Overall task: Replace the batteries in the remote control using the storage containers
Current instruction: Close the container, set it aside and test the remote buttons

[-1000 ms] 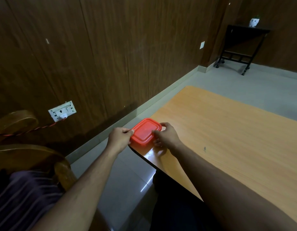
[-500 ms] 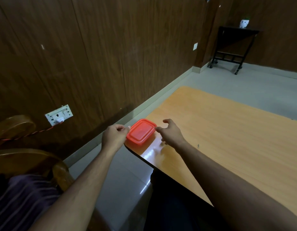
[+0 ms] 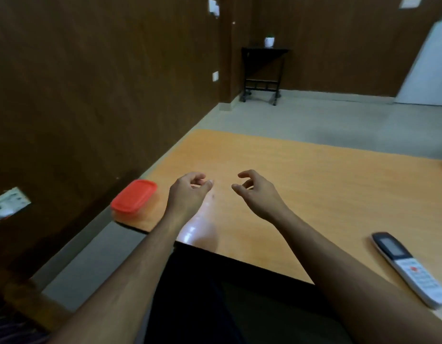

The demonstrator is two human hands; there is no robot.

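Note:
A small container with a red lid [image 3: 133, 200] sits closed on the near left corner of the orange table [image 3: 314, 184]. My left hand [image 3: 190, 194] hovers just right of it, fingers loosely curled, holding nothing. My right hand [image 3: 257, 192] floats a little further right over the table, fingers curled and apart, also with nothing in it. A white and black remote control [image 3: 408, 268] lies face up near the table's front edge at the far right, well away from both hands.
A dark wood-panelled wall [image 3: 91, 95] runs along the left with a socket [image 3: 9, 203] low down. A black side table [image 3: 263, 73] with a small white pot stands in the far corner. Grey floor lies beyond the table.
Both hands have let go of the red-lidded container and moved right, away from it. The view has swung right, bringing the remote control into sight.

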